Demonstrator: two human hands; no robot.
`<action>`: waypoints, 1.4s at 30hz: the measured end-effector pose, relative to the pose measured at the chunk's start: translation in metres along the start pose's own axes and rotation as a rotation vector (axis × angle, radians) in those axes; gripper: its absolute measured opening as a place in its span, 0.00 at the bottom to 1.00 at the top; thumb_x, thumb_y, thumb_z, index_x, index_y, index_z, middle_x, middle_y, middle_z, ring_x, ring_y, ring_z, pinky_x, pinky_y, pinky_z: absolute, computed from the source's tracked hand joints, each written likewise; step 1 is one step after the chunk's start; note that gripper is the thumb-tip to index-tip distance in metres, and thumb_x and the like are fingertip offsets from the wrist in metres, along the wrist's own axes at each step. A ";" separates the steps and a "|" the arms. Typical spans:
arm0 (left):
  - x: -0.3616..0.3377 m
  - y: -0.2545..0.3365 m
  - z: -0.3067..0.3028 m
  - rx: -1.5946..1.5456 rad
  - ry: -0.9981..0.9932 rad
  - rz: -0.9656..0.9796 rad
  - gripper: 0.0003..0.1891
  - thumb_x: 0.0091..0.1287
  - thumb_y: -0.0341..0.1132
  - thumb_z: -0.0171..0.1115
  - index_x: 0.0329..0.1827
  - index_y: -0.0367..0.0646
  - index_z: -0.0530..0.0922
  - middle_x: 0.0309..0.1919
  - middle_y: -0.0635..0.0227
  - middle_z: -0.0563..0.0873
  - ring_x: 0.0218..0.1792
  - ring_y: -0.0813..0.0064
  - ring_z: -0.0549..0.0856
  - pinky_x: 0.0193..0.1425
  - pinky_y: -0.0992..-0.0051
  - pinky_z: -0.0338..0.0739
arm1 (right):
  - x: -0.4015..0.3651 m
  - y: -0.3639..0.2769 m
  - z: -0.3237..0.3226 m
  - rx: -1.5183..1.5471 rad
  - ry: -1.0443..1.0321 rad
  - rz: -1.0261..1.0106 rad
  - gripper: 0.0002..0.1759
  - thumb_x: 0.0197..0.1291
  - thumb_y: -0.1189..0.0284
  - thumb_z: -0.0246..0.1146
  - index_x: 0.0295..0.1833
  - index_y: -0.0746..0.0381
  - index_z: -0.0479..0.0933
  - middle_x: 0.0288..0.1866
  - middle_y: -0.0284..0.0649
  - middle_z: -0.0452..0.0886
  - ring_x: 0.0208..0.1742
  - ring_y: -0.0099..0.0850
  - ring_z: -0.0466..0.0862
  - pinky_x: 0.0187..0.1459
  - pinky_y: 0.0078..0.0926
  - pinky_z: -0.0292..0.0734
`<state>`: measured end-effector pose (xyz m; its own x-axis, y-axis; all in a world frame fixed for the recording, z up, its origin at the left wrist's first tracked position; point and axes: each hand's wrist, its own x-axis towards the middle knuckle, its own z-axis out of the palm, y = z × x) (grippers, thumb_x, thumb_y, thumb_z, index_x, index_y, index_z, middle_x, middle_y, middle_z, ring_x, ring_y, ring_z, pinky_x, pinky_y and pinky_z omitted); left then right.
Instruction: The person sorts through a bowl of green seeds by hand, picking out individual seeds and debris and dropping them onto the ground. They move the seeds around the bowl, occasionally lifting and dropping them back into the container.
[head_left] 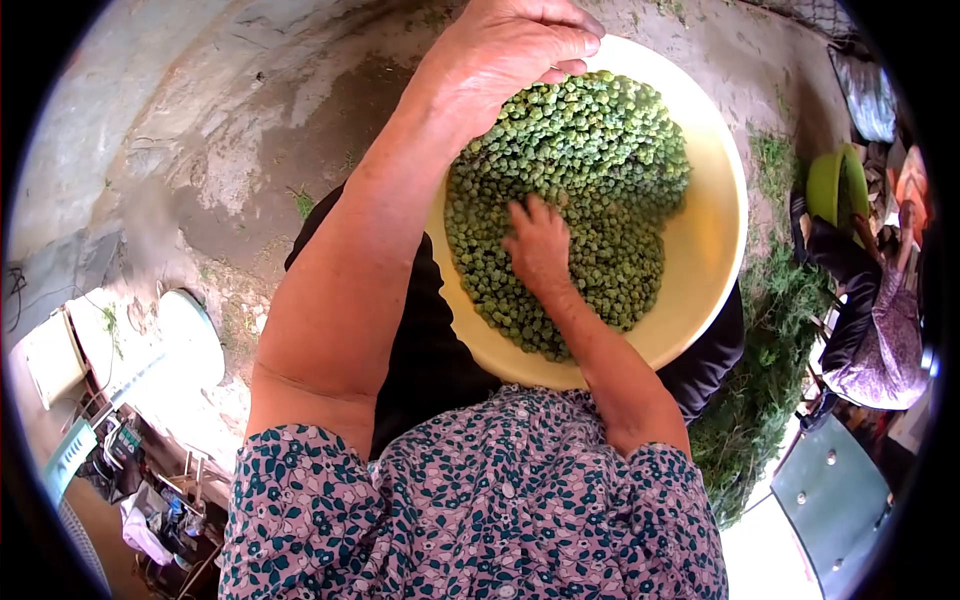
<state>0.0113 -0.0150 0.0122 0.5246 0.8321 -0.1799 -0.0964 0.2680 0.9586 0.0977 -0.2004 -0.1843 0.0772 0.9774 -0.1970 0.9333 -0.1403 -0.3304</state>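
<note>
A wide yellow basin (715, 225) rests on my lap, holding a thick layer of small round green berries (590, 130) that look like green peppercorns. My left hand (520, 45) hangs over the far left rim, its fingers closed together; whatever they hold, if anything, is hidden. Down in the shaded middle of the berries is my right hand (541, 245), its fingers a little apart and their tips touching the berries. No single berry can be made out in its grasp.
At right, another person (885, 320) sits beside a green basin (850, 185). Leafy green branches (760, 350) lie on the ground by my right leg. A blue-green panel (832, 490) stands at lower right. Chairs and clutter (150, 490) fill the lower left, near a pale round lid-like object (192, 335).
</note>
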 end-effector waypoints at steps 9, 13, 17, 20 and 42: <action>-0.001 -0.002 0.000 -0.020 0.002 -0.027 0.08 0.64 0.28 0.60 0.40 0.30 0.80 0.24 0.67 0.81 0.23 0.83 0.75 0.24 0.84 0.66 | -0.003 0.000 -0.007 0.566 0.237 -0.042 0.11 0.53 0.78 0.62 0.45 0.65 0.78 0.37 0.48 0.81 0.34 0.42 0.81 0.35 0.33 0.76; -0.002 -0.001 0.000 -0.023 0.020 -0.038 0.08 0.64 0.28 0.60 0.41 0.30 0.81 0.25 0.67 0.82 0.24 0.83 0.76 0.25 0.83 0.67 | 0.043 0.003 -0.012 0.621 0.209 0.196 0.11 0.55 0.77 0.61 0.46 0.64 0.78 0.32 0.47 0.82 0.30 0.43 0.82 0.33 0.33 0.76; -0.002 0.001 0.000 0.002 0.011 0.005 0.10 0.64 0.29 0.60 0.41 0.29 0.80 0.26 0.66 0.82 0.26 0.82 0.77 0.29 0.83 0.69 | 0.070 -0.006 -0.010 0.549 0.309 0.279 0.15 0.55 0.69 0.64 0.47 0.64 0.78 0.28 0.47 0.82 0.29 0.45 0.82 0.33 0.36 0.76; -0.002 0.000 0.002 -0.008 -0.006 0.071 0.10 0.64 0.29 0.59 0.41 0.28 0.80 0.26 0.66 0.82 0.27 0.81 0.77 0.30 0.82 0.70 | 0.080 -0.006 0.000 0.418 0.304 0.343 0.19 0.51 0.62 0.67 0.47 0.60 0.78 0.25 0.44 0.81 0.27 0.40 0.81 0.31 0.37 0.74; -0.004 0.001 0.002 0.017 -0.002 0.012 0.10 0.64 0.30 0.59 0.39 0.30 0.80 0.24 0.68 0.81 0.24 0.83 0.76 0.24 0.83 0.66 | 0.032 0.018 -0.042 1.419 0.239 0.553 0.13 0.56 0.74 0.64 0.47 0.67 0.79 0.30 0.36 0.81 0.27 0.25 0.81 0.28 0.24 0.76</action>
<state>0.0108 -0.0189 0.0147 0.5256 0.8339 -0.1683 -0.0883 0.2503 0.9641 0.1312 -0.1646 -0.1579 0.4719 0.7362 -0.4851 -0.3094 -0.3769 -0.8730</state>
